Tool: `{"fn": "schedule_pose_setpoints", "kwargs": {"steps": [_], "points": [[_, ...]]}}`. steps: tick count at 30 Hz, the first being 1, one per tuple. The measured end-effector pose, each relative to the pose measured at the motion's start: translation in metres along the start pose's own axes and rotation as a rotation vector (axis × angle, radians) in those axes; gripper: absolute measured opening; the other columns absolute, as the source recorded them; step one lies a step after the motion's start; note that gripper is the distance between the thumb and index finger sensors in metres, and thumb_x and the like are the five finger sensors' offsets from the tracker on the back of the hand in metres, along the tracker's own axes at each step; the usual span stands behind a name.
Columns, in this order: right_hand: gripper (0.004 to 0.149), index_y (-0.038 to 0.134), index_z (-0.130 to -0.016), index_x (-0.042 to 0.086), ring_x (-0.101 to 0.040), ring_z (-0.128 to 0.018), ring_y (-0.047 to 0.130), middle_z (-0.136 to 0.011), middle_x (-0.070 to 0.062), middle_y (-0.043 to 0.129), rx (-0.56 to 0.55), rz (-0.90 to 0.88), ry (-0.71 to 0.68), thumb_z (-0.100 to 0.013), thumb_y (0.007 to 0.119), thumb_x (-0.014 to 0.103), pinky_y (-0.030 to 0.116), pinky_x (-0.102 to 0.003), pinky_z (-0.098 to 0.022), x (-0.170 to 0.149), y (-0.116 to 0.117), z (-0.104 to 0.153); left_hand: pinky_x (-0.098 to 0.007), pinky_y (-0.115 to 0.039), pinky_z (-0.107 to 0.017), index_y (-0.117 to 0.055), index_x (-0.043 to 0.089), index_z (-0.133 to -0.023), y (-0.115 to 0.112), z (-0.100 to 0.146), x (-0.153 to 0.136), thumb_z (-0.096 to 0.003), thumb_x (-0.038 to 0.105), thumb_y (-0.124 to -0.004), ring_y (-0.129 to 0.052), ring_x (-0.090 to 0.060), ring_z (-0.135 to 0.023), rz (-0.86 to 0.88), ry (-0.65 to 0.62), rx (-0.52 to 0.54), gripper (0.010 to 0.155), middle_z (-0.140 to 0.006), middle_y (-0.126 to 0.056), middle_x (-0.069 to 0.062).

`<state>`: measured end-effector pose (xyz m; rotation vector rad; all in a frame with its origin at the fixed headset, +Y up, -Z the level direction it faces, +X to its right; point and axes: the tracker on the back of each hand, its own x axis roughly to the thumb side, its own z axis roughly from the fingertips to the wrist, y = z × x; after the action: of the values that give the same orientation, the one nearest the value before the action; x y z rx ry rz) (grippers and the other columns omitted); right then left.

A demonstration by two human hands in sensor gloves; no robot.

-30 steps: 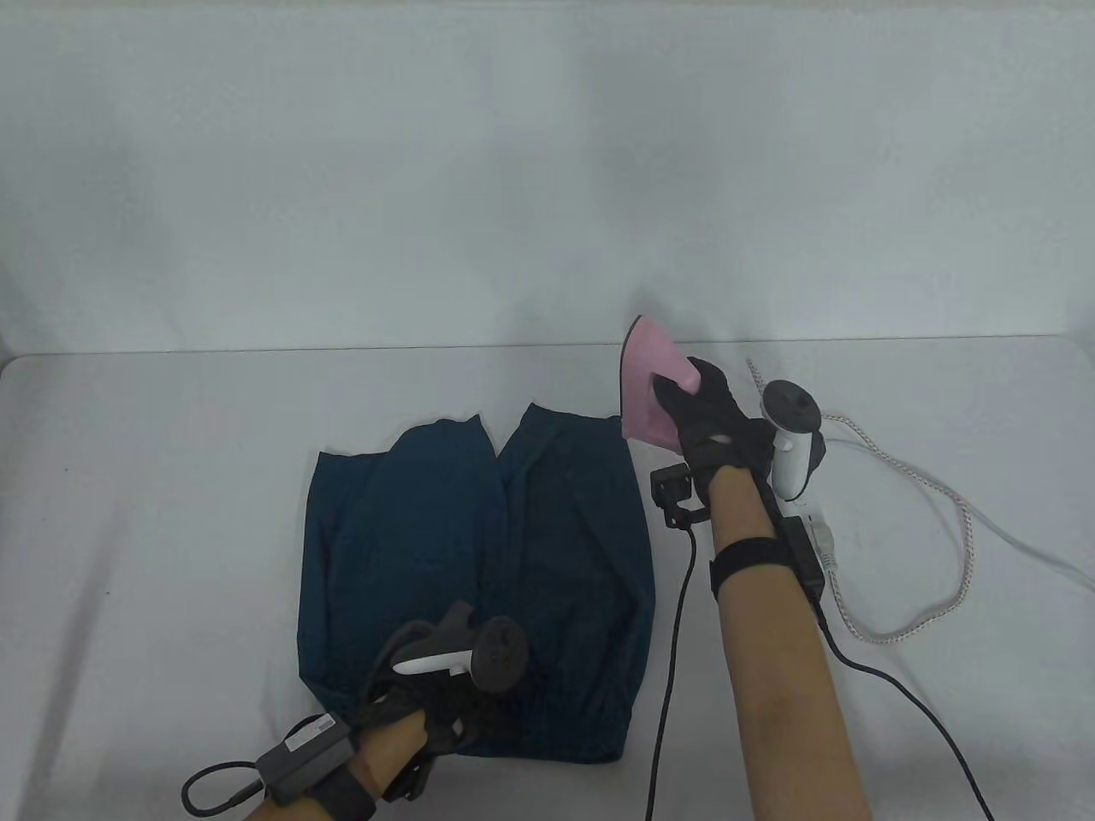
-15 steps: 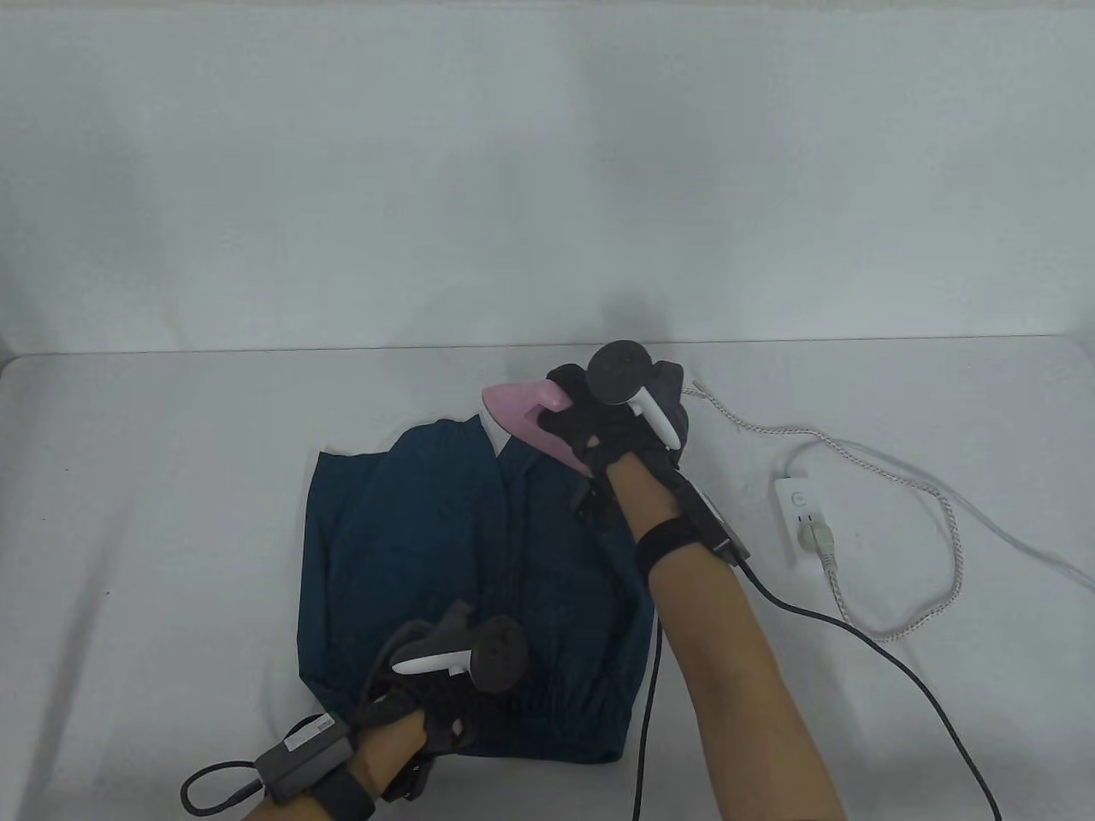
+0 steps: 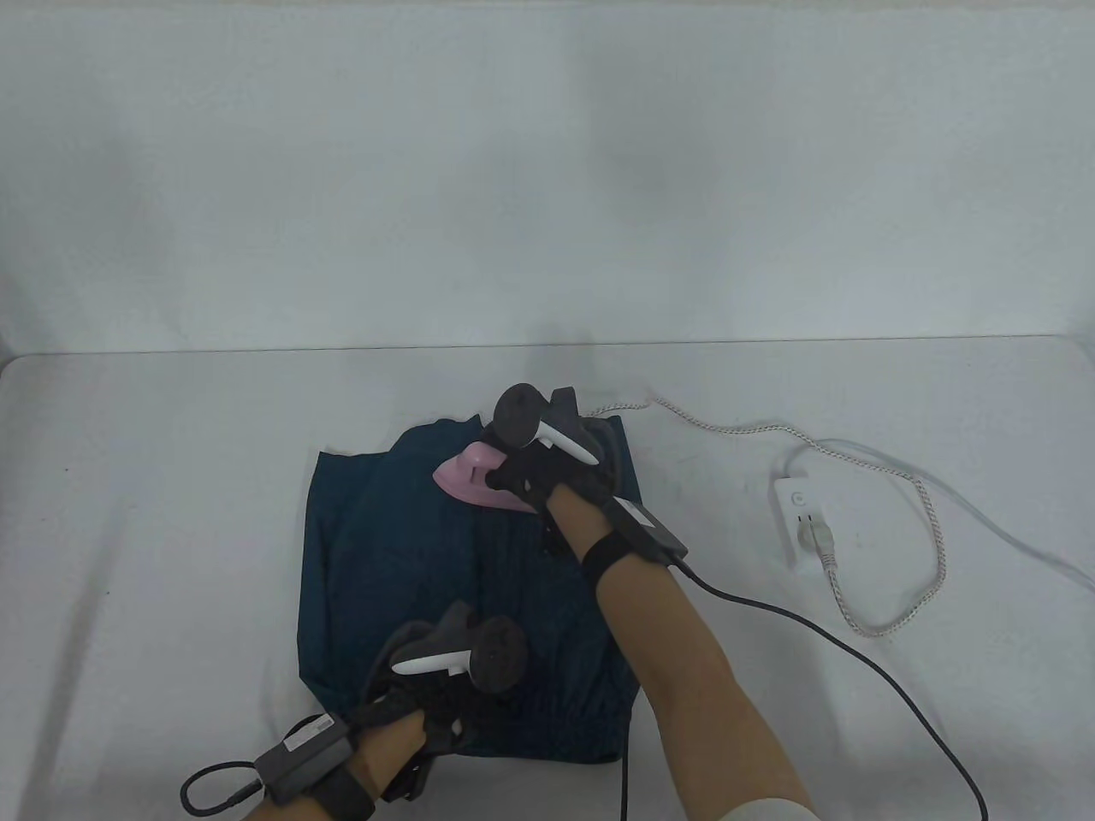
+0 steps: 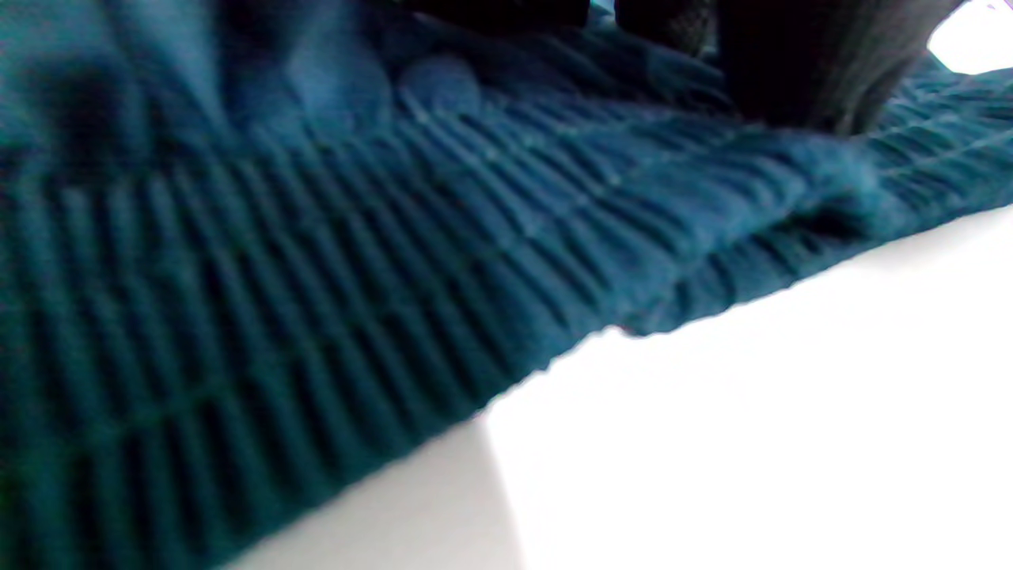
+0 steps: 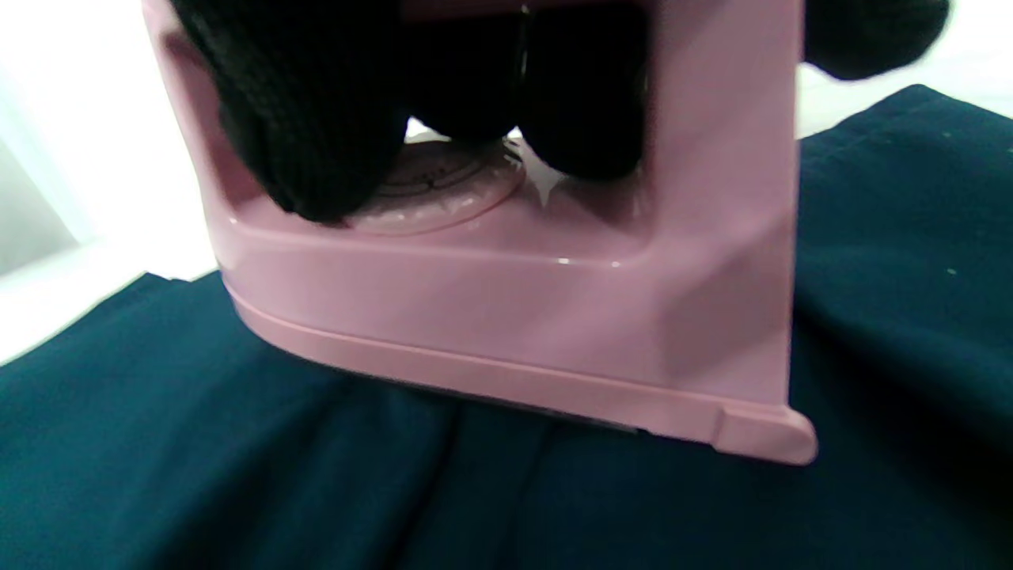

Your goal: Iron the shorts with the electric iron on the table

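Iron point(image 3: 466, 477) sits flat on the shorts point(image 3: 385, 547), right hand point(image 3: 535, 466) grasping its handle; left hand point(image 3: 445, 684) presses the near waistband, its grip unclear; slow, even strokes toward the pinned edge should serve best.

A white table point(image 3: 171, 513) is seen, on which dark teal shorts point(image 3: 385, 547) are spread flat; a power strip point(image 3: 796, 513) and cords point(image 3: 932, 547) are laid to the right.

The shorts point(image 3: 402, 547) are dark teal and lie flat on the surface, their gathered, ribbed waistband point(image 4: 316, 261) at the near edge and the two legs pointing away. The iron point(image 3: 469, 481) is pink with a round dial point(image 5: 443, 194) under its handle. It sits sole-down on the shorts' far half, near the split between the legs, its tip pointing left.
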<state>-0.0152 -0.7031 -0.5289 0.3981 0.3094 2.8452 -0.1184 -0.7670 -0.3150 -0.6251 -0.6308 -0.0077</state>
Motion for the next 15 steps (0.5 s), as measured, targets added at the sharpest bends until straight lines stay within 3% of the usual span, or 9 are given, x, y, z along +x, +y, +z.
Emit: {"fn": "schedule_pose_setpoints", "kwargs": {"steps": [15], "points": [[0.056,0.07,-0.091,0.04,-0.016,-0.067,0.092,-0.078,0.015,0.084,-0.051,0.142,0.088,-0.042,0.095,0.044,0.076,-0.058,-0.048,-0.054,-0.01,0.024,-0.06,-0.04,-0.078,-0.038,0.041,-0.11,-0.001,0.0,0.0,-0.0476,0.055,-0.076,-0.034,-0.028,-0.104,-0.003,0.005,0.002,0.075,-0.116,-0.024,0.005]]}}
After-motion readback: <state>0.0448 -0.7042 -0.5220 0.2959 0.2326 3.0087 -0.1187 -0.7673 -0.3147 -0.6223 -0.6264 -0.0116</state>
